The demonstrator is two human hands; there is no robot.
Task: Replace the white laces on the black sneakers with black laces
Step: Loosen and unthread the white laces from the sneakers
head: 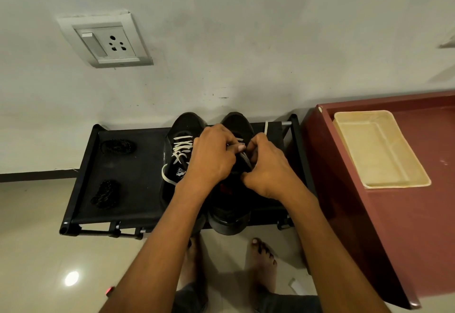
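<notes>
Two black sneakers stand side by side on a black shoe rack (118, 204). The left sneaker (181, 130) is fully laced with a white lace (181, 151). Over the right sneaker (235, 125), my left hand (213, 158) and my right hand (267, 167) are both closed, pinching its white lace (266, 126) near the eyelets. One end of that lace trails toward the back of the rack. Two bundles of black laces lie on the rack's left side, one further back (118, 146) and one nearer (105, 193).
A dark red table (398, 226) stands to the right with a cream tray (380, 150) on it. The wall behind carries a power socket (105, 41). My bare feet (263, 261) are on the tiled floor in front of the rack.
</notes>
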